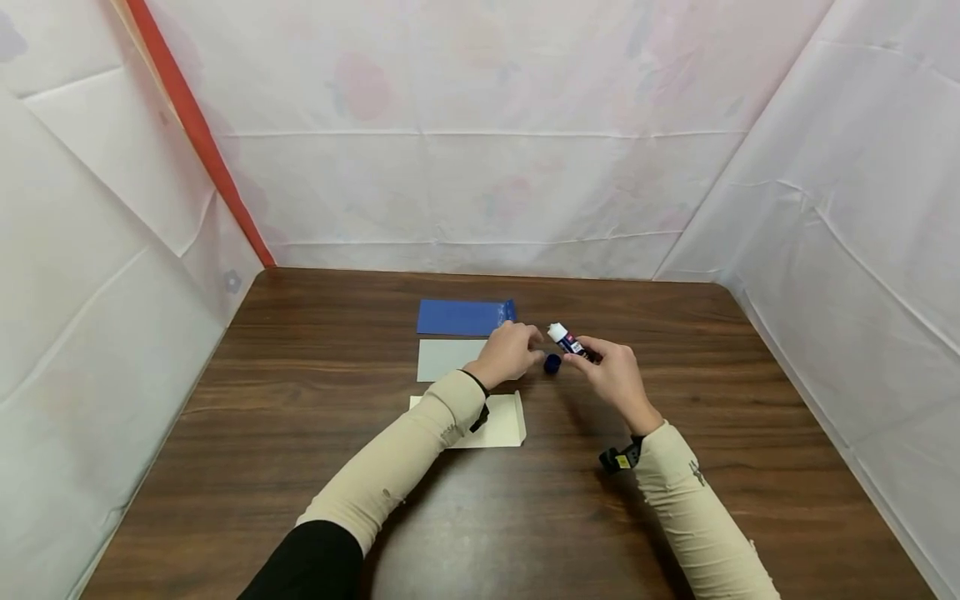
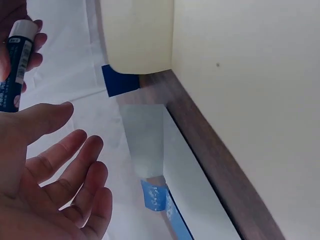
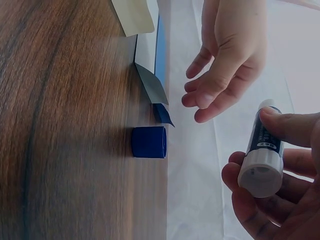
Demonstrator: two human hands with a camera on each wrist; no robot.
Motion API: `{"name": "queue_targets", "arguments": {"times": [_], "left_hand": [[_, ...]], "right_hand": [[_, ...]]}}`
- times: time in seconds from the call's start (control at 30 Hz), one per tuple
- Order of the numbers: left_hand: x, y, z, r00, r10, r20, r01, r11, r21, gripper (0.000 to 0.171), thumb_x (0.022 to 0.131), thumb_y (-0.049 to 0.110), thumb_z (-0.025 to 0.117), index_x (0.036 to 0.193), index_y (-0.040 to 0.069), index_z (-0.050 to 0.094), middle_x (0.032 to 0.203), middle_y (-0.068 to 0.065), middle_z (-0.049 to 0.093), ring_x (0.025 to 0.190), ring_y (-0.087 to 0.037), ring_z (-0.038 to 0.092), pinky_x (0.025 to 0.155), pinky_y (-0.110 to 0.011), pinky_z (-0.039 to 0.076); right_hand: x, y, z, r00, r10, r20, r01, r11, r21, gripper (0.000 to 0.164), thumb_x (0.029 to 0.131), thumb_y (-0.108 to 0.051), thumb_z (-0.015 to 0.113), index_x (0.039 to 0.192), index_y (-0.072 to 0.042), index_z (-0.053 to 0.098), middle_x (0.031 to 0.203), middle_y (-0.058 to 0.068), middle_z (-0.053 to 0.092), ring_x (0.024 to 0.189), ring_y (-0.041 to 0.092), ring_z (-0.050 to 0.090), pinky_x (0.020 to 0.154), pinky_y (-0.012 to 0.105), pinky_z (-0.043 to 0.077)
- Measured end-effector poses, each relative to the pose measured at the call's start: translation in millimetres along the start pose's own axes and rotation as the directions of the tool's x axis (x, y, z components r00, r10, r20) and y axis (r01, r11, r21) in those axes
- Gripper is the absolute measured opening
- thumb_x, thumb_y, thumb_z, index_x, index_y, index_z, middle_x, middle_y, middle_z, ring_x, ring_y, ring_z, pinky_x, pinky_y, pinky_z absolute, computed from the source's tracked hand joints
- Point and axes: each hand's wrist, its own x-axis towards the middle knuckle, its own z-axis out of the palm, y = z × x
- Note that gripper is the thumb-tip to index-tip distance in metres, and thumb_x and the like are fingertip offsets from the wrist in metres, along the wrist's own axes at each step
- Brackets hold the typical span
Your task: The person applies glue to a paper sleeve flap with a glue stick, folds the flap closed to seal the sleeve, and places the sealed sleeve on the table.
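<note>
Left wrist view: the left hand (image 2: 37, 205) holds nothing, its fingers loosely bent and apart from the grey paper (image 2: 145, 140).

Right wrist view: the right hand (image 3: 295, 192) grasps a glue stick (image 3: 264, 142) in the air between thumb and fingers; which end bears the glue is hard to tell. Its cap (image 3: 149, 142) stands open end up on the table (image 3: 65, 140), presumably so it cannot roll.

Head view: the blue paper (image 1: 457, 318), grey paper and cream paper (image 1: 495, 425) line up from near the far edge, left of the glue stick, apparently spaced to stay separate. White sheeting (image 1: 480, 183) backs the wood-grained table's far edge; a red strip (image 1: 198, 125) descends to its far left corner.
</note>
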Motion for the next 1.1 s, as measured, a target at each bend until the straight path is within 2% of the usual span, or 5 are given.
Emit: {"name": "queue_targets", "arguments": {"times": [0.27,0.47,0.63,0.83,1.1], "left_hand": [[-6.6,-8.2,-8.1,0.998,-0.063,-0.03,0.062,0.997,-0.054,0.029,0.094,0.03,0.066,0.116,0.012,0.07,0.105,-0.004,0.07,0.1,-0.022,0.058,0.085,-0.035,0.049],[-12.7,-11.3,-15.3,0.994,-0.102,-0.049,0.099,0.993,-0.069,0.028,0.095,0.031,0.064,0.116,0.013,0.07,0.11,-0.004,0.07,0.106,-0.023,0.058,0.09,-0.037,0.048],[-15.2,-8.4,-15.4,0.993,-0.104,-0.048,0.099,0.99,-0.097,0.027,0.096,0.03,0.063,0.116,0.012,0.071,0.11,-0.005,0.07,0.106,-0.024,0.058,0.09,-0.039,0.047],[-19.9,-4.9,-16.0,0.994,-0.075,-0.081,0.066,0.991,-0.113,0.025,0.096,0.027,0.062,0.113,0.011,0.071,0.109,-0.006,0.071,0.106,-0.026,0.059,0.094,-0.04,0.046],[-26.4,-3.6,-14.9,0.991,-0.086,-0.1,0.072,0.989,-0.131,0.021,0.096,0.024,0.063,0.109,0.011,0.073,0.106,-0.005,0.072,0.105,-0.026,0.061,0.097,-0.041,0.045]], "right_hand": [[6.7,-1.5,5.6,1.0,-0.019,0.025,0.019,1.0,0.001,0.032,0.087,-0.022,0.074,0.111,0.0,0.072,0.089,0.016,0.074,0.06,0.015,0.056,0.054,0.023,0.044],[10.3,-3.4,8.1,0.999,-0.029,0.034,0.029,1.0,0.004,0.032,0.087,-0.021,0.074,0.11,0.0,0.072,0.087,0.016,0.073,0.061,0.016,0.055,0.055,0.024,0.043],[5.8,-1.7,7.1,1.0,-0.01,0.025,0.01,1.0,0.022,0.031,0.087,-0.021,0.075,0.108,0.001,0.072,0.087,0.016,0.073,0.063,0.016,0.056,0.056,0.024,0.043],[-0.5,2.7,5.0,1.0,0.004,-0.013,-0.003,1.0,0.031,0.028,0.085,-0.019,0.076,0.106,0.0,0.073,0.083,0.014,0.072,0.062,0.016,0.055,0.055,0.024,0.044],[-3.4,4.7,3.6,1.0,0.007,-0.016,-0.006,0.999,0.034,0.028,0.085,-0.018,0.076,0.106,0.0,0.073,0.083,0.014,0.072,0.062,0.015,0.055,0.055,0.024,0.043]]}}
